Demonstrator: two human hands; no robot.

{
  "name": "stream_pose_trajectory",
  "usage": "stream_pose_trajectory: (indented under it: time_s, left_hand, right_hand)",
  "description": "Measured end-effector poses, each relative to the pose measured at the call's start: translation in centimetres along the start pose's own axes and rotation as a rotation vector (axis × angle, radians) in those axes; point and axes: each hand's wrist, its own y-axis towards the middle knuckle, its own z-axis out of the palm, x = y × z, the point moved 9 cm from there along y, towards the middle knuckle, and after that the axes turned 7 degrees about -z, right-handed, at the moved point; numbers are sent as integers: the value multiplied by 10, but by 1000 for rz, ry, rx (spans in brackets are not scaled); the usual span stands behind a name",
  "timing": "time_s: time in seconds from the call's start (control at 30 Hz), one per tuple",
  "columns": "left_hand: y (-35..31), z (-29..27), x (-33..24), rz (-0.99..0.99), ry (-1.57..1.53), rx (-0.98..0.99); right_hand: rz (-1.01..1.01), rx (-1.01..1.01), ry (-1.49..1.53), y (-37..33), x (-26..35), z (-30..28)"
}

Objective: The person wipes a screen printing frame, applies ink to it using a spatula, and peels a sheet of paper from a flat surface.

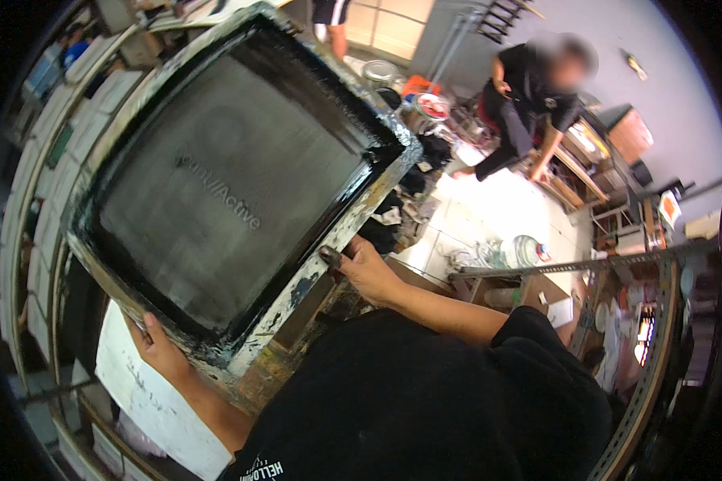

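Between hands (369, 274), screen (233, 180) lengthwise up-right

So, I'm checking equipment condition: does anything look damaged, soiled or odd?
Mainly staining: the pale rectangular frame around the flat dark-grey panel has patchy black smears against its light edge, and the bare right hand gripping it has one fingertip blackened as if smudged.

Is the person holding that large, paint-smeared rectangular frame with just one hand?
No, the left hand holds the paint-smeared frame at its lower-left side and the right hand at its lower-right side.
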Motion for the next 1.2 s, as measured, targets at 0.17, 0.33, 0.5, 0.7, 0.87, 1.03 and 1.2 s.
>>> stream_pose_trajectory:
  time_s: [0.17, 0.33, 0.5, 0.7, 0.87, 1.03, 1.2]
  left_hand:
    - [4, 97, -52, 28, -191, 211]
    - [-43, 212, -69, -178, -282, 503]
    - [-127, 317, -94, -306, -431, 929]
    - [-242, 429, -97, -642, -394, 1347]
    - [-325, 508, -65, -958, -277, 1492]
    - [-400, 584, -25, -1158, -154, 1521]
    - [-441, 646, 45, -1256, 96, 1457]
  right_hand:
    - [-213, -224, 417, -42, 45, -67]
    - [-466, -451, 335, -99, 86, -176]
    - [-612, -764, 214, -199, 150, -264]
    - [-502, -1062, -50, -298, 216, -365]
    - [-478, -1309, -193, -308, 234, -455]
    - [-190, -1526, -529, -338, 208, -567]
    - [192, -1673, -793, -347, 145, -646]
